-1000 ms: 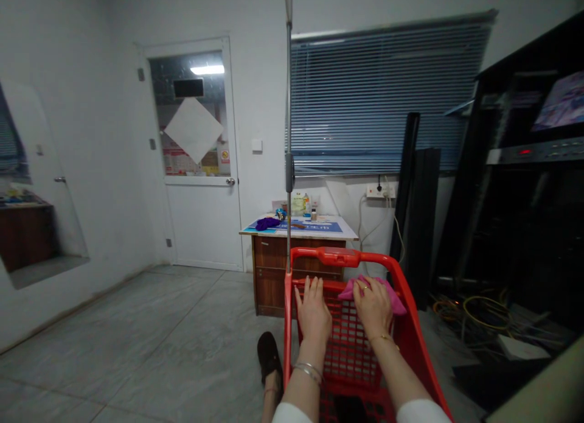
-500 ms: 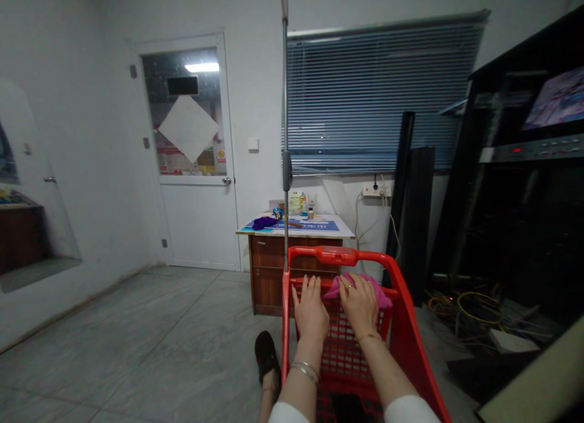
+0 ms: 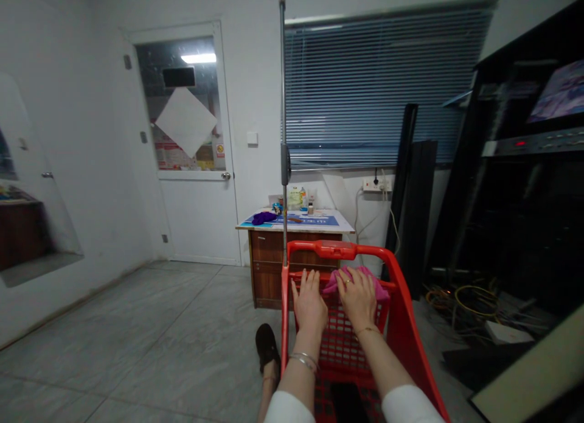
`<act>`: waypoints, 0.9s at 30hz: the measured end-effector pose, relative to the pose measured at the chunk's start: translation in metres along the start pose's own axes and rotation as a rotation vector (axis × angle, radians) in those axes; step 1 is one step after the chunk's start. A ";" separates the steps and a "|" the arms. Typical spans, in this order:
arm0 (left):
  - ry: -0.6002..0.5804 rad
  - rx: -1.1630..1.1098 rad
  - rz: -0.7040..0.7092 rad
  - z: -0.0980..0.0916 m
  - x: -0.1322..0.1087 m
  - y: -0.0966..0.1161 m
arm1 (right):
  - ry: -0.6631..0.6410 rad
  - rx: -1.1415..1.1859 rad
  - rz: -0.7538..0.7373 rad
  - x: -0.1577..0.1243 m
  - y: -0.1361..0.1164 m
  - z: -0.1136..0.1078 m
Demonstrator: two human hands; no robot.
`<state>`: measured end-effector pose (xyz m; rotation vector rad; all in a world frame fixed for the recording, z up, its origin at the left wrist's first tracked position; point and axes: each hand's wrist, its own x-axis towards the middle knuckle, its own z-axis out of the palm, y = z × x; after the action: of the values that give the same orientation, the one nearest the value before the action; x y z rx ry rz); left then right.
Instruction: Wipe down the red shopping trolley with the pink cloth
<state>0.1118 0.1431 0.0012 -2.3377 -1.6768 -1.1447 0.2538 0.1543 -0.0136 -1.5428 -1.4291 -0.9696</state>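
A red plastic shopping cart [image 3: 407, 295] stands in front of me, with a grid basket wall and a handle [image 3: 335, 249] across its far end. My left hand [image 3: 311, 306] lies on the cart's inner crossbar, palm down, its fingers stretched out over the bar. On the same bar, to the right, my right hand [image 3: 358, 296] bends over a pink cloth [image 3: 381, 289] and presses it against the bar. Part of the cloth is hidden under that hand. Low in the cart is a black thing [image 3: 348, 402] that I cannot make out.
A wooden desk [image 3: 266, 271] with a purple cloth [image 3: 263, 218] and several small bottles stands beyond the cart. A thin grey pole [image 3: 283, 204] rises at the cart's left corner. Loose cables [image 3: 477, 304] and a black rack [image 3: 524, 228] are to the right. A white door [image 3: 196, 222] is to the left.
The whole view has shifted slightly, with the room and cart sitting a little higher. Both hands stay on the bar, and the pink cloth remains under the right hand.
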 end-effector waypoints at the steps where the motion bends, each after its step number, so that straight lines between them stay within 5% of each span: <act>1: -0.004 -0.005 0.003 0.000 0.000 0.001 | 0.019 -0.019 0.025 -0.002 0.007 -0.001; 6: -0.005 -0.026 0.006 0.003 0.001 0.004 | 0.061 -0.054 0.123 -0.003 0.004 0.002; 12: -0.009 0.004 -0.002 0.003 0.001 0.002 | -0.044 0.037 -0.034 0.005 -0.029 0.003; 16: -0.023 0.005 0.016 0.001 0.000 -0.001 | -0.024 0.015 -0.038 0.003 -0.003 -0.002; 20: -0.029 -0.005 0.016 0.003 0.000 0.002 | 0.070 -0.046 0.109 0.001 0.017 -0.004; 27: -0.007 -0.009 0.019 0.006 0.001 0.003 | 0.017 0.026 0.017 0.008 -0.033 0.006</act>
<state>0.1174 0.1449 -0.0016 -2.3606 -1.6511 -1.1451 0.2213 0.1642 -0.0063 -1.5219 -1.4091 -0.9478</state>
